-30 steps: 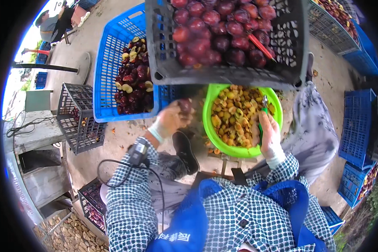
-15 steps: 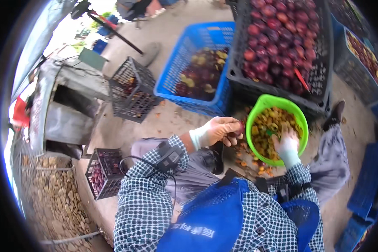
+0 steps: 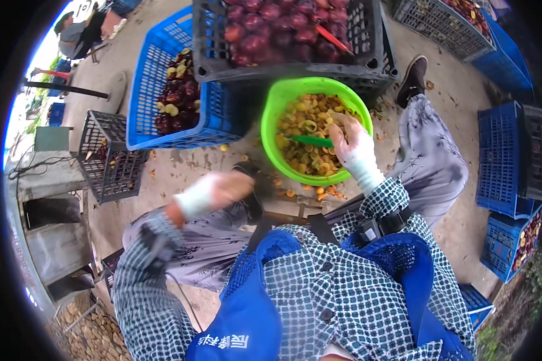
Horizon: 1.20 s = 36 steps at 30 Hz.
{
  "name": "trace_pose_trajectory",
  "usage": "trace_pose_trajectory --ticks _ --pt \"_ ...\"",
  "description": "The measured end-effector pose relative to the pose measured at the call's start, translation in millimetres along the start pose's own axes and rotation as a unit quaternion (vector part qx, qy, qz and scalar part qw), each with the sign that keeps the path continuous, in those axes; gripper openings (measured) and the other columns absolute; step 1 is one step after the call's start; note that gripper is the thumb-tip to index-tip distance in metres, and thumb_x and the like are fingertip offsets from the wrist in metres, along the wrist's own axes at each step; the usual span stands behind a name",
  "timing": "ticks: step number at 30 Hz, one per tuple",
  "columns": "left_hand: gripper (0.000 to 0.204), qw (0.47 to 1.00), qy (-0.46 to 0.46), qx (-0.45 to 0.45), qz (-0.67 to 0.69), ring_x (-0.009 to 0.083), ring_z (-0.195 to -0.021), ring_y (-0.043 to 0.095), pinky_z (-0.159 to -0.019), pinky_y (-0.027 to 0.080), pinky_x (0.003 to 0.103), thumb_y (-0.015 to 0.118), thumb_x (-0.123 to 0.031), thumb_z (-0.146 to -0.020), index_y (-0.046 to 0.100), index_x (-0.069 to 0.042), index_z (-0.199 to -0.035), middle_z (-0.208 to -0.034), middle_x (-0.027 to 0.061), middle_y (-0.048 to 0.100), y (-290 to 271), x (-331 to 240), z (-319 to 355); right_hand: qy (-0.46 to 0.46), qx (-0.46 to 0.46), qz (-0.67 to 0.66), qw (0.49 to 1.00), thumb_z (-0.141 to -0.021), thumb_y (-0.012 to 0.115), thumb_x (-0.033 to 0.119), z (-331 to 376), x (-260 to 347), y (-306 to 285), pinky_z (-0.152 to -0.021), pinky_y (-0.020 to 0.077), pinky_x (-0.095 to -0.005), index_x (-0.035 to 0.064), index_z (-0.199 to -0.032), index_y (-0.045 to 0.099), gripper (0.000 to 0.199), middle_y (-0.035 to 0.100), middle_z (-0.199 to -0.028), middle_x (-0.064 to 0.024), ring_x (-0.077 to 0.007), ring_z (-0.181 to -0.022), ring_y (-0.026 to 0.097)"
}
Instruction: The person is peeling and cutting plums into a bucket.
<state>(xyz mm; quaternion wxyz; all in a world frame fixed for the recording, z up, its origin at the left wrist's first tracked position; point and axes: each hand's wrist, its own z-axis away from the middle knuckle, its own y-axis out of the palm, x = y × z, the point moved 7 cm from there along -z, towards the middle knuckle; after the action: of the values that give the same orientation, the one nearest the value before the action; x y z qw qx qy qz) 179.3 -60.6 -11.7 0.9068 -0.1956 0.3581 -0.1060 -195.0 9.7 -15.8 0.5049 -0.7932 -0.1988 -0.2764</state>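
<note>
A bright green bowl [image 3: 275, 123] full of yellowish fruit pieces sits on the ground in front of me. My right hand [image 3: 350, 143], in a white glove, rests over the bowl's right side and holds a green-handled tool [image 3: 310, 141] that lies across the pieces. My left hand [image 3: 214, 191], also gloved and blurred, hovers low to the left of the bowl with its fingers curled; what it holds cannot be made out. Beyond the bowl stands a dark crate [image 3: 367, 69] packed with purple-red round fruit.
A blue crate [image 3: 144, 90] with dark fruit and pale pieces stands at the left. A smaller dark crate [image 3: 105, 159] is further left. Blue and dark crates [image 3: 503, 162] stack at the right. Scraps lie on the concrete near the bowl. Another person is far off at upper left.
The view has swung back toward the bowl. My left hand has dropped lower and further left of the bowl. My right hand stays at the bowl with the green tool.
</note>
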Motion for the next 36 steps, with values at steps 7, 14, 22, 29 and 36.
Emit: trace_pose_trajectory --ticks 7,14,22,29,36 --pt "0.041 0.966 0.145 0.015 -0.211 0.0309 -0.115 0.075 -0.101 0.058 0.046 0.062 -0.033 -0.113 0.069 -0.008 -0.145 -0.13 0.0115 0.08 174 -38 -227 0.144 -0.025 -0.103 0.984 -0.108 0.068 0.015 -2 -3 -14 -0.097 0.0598 -0.0378 0.0022 -0.128 0.077 0.025 0.08 -0.12 -0.0177 -0.0292 -0.107 0.078" --pt "0.041 0.978 0.069 0.112 -0.162 0.0291 -0.101 0.074 -0.087 0.057 0.043 0.059 -0.04 -0.114 0.071 -0.008 -0.138 -0.121 0.0109 0.079 205 -4 -299 0.268 0.032 -0.194 0.943 -0.11 0.063 0.012 -15 -16 -1 -0.089 0.0598 -0.0342 0.0 -0.131 0.075 0.027 0.079 -0.118 -0.0155 -0.0214 -0.098 0.077" --pt "0.046 0.887 -0.07 0.211 0.405 0.0269 -0.085 0.073 -0.07 0.055 0.038 0.055 -0.048 -0.115 0.072 -0.008 -0.131 -0.111 0.0102 0.078 175 72 -226 0.202 0.046 -0.206 0.956 -0.111 0.063 0.013 -28 13 17 -0.091 0.0594 -0.0338 -0.0029 -0.125 0.076 0.024 0.08 -0.113 -0.0164 -0.0242 -0.102 0.076" --pt "0.048 0.735 -0.153 0.162 0.64 0.0315 -0.085 0.077 -0.07 0.062 0.043 0.056 -0.055 -0.115 0.075 -0.013 -0.127 -0.097 0.0065 0.073 152 117 -161 0.16 0.052 -0.175 0.97 -0.108 0.069 0.015 -16 35 34 -0.092 0.0625 -0.037 0.0023 -0.122 0.08 0.022 0.082 -0.117 -0.0193 -0.0287 -0.103 0.081" --pt "0.035 0.99 0.007 -0.122 -0.074 0.0406 -0.117 0.076 -0.101 0.06 0.054 0.066 -0.038 -0.109 0.081 -0.011 -0.124 -0.124 0.0197 0.08 149 157 -204 0.111 0.047 -0.027 0.992 -0.106 0.074 0.018 -2 9 57 -0.086 0.0634 -0.0376 0.0038 -0.119 0.081 0.02 0.082 -0.109 -0.0208 -0.0337 -0.095 0.081"
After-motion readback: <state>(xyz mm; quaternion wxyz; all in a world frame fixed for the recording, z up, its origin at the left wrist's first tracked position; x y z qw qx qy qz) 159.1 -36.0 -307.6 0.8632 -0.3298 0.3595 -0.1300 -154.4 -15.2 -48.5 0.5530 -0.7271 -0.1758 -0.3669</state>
